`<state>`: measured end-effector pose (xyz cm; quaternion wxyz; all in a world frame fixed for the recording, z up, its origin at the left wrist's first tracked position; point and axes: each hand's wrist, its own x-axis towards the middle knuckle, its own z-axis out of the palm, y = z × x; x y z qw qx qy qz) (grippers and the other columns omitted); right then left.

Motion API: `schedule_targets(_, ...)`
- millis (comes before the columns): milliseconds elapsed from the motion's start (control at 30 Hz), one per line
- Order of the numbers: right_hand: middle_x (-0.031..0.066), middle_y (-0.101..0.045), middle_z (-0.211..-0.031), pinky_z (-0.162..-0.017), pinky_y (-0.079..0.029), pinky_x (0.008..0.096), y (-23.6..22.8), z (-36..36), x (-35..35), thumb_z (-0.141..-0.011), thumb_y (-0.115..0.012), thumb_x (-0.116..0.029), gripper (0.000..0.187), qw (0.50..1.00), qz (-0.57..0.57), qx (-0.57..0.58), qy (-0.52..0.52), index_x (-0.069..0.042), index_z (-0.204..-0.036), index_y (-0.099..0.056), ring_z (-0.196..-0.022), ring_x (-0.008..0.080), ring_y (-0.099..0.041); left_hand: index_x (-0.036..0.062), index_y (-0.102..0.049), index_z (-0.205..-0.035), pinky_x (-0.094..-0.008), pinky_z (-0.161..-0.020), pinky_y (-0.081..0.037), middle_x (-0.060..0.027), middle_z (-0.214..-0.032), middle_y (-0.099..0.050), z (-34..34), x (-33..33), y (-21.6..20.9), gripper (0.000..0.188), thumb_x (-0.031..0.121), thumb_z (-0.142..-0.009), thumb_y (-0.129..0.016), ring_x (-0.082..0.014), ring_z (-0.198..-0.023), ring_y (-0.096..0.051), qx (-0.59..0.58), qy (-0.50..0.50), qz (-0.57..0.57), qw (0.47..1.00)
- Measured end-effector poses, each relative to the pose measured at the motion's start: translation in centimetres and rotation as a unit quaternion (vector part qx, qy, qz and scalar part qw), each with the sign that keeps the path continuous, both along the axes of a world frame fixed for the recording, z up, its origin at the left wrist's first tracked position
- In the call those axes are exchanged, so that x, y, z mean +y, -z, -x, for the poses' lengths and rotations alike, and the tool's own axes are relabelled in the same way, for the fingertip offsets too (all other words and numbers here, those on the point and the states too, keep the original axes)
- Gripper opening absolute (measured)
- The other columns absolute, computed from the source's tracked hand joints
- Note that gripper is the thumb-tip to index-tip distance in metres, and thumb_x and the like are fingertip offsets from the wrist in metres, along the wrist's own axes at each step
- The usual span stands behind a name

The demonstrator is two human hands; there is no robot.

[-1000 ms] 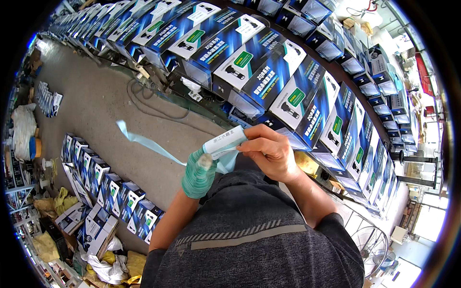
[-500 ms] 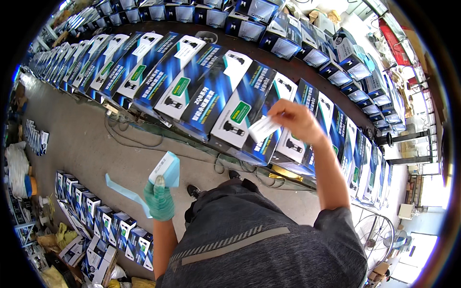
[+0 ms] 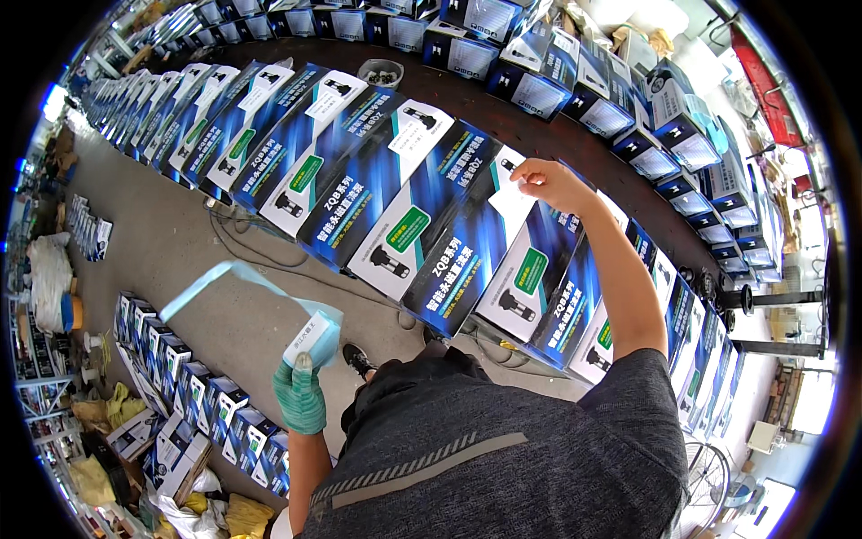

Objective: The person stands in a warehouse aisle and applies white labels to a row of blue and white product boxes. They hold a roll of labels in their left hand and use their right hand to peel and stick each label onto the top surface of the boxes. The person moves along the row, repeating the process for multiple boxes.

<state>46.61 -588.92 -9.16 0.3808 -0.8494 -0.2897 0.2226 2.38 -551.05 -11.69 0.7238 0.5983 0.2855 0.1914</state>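
My left hand (image 3: pixel 303 395), in a green glove, grips a strip of white labels (image 3: pixel 310 336) on light-blue backing paper. A loose tail of the backing (image 3: pixel 235 269) loops out over the floor to the left. My bare right hand (image 3: pixel 549 186) reaches over a row of boxes and pinches a white label (image 3: pixel 509 205) by its upper edge. This label lies at or just above the pale panel at the far end of a blue-and-black printed box (image 3: pixel 467 235); whether it is stuck down I cannot tell. The neighbouring box on the left bears a similar white label (image 3: pixel 409 136).
Similar boxes continue left and right along the bench. A second row of boxes (image 3: pixel 539 76) stands behind, with a small bowl (image 3: pixel 381 74) between the rows. More boxes (image 3: pixel 193 395) are on the floor at lower left. A fan (image 3: pixel 705 472) stands at lower right.
My right hand has carried the label away from me to the far end of a box. My view has shifted, and the backing tail in my left hand has swung up and outward.
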Motion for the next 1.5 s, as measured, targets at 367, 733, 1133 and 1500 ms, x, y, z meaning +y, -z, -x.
schedule_targets(367,0.0097,-0.066,-0.119,-0.095,-0.055,0.0423,2.2,2.8,1.0,-0.093,-0.071,-0.006,0.042,0.905,0.064,-0.407,0.11,-0.016,-0.134,-0.068,-0.105,0.035,-0.068,-0.0055,-0.069,-0.13,-0.0364,-0.1,-0.048,-0.0093,-0.121,-0.072,-0.2,-2.5,-0.3,0.048,0.033,-0.101,-0.071,-0.0188,-0.111,-0.063,-0.015,0.0,-0.017,1.0)
schedule_targets(733,0.0147,-0.07,-0.126,-0.087,-0.056,0.0356,3.0,2.9,3.3,-0.102,-0.058,-0.004,0.036,0.826,-0.391,0.077,0.398,0.0,-0.138,-0.057,-0.103,0.0213,-0.068,-0.0063,-0.067,-0.132,-0.0261,-0.083,-0.048,-0.0022,-0.11,-0.071,-3.3,-3.8,-4.0,0.038,0.006,-0.096,-0.063,-0.0081,-0.092,-0.058,-0.051,0.167,-0.035,0.984)
schedule_targets(1133,0.0064,-0.065,-0.105,-0.07,-0.054,0.0262,-8.5,24.7,10.3,-0.091,-0.083,-0.01,0.042,0.962,-0.268,-0.038,-0.04,-0.004,-0.129,-0.068,-0.086,0.0119,-0.064,-0.0011,-0.062,-0.14,-0.0347,-0.094,-0.057,-0.014,-0.126,-0.073,-6.2,-6.6,-5.5,0.044,0.021,-0.102,-0.07,-0.0225,-0.11,-0.072,-0.102,0.276,-0.189,0.937)
schedule_targets(1500,0.0044,-0.072,-0.09,-0.067,-0.055,0.027,-7.1,25.5,6.9,-0.094,-0.077,0.001,0.022,0.949,-0.31,0.057,-0.008,-0.003,-0.115,-0.074,-0.076,0.0095,-0.068,-0.0004,-0.061,-0.143,-0.0349,-0.101,-0.055,-0.016,-0.136,-0.069,-7.8,-9.3,-6.2,0.054,0.024,-0.097,-0.077,-0.024,-0.119,-0.07,-0.163,0.298,-0.244,0.909)
